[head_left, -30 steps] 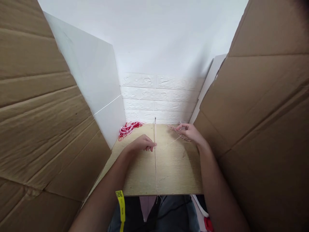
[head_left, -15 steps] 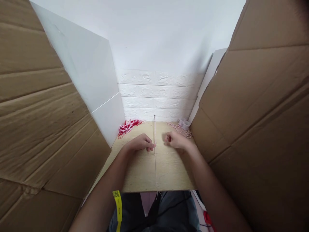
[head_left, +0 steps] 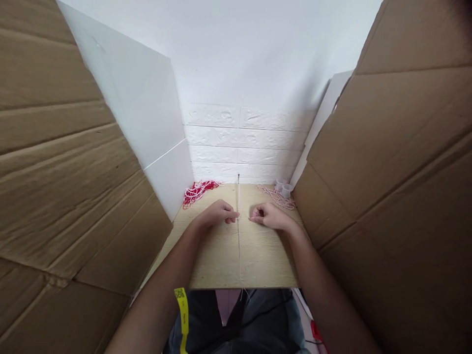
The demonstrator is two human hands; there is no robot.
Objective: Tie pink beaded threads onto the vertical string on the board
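A thin pale cord (head_left: 239, 246) runs straight down the middle of the wooden board, from a small dark hook (head_left: 238, 175) at the far end over the near edge. Its upper stretch looks thicker, like braided work. My left hand (head_left: 220, 214) is closed, thumb and forefinger pinching the cord about midway along the board. To the right of the cord, my right hand (head_left: 268, 216) holds a pinch, fingers curled. A tiny pale bit shows at its fingertips, too fine to make out.
Tangled red and white cords (head_left: 199, 191) lie at the far left corner of the board (head_left: 214, 265). Pale pink cords (head_left: 276, 195) and small clear plastic rings (head_left: 285, 189) lie at the far right. Cardboard walls (head_left: 391, 147) stand on both sides; a white brick-patterned wall (head_left: 216, 155) closes the back.
My right hand, blurred before, is now sharp, with its fingertips pinched and slightly nearer the cord. My left hand stays at the cord. The whole view has shifted slightly.
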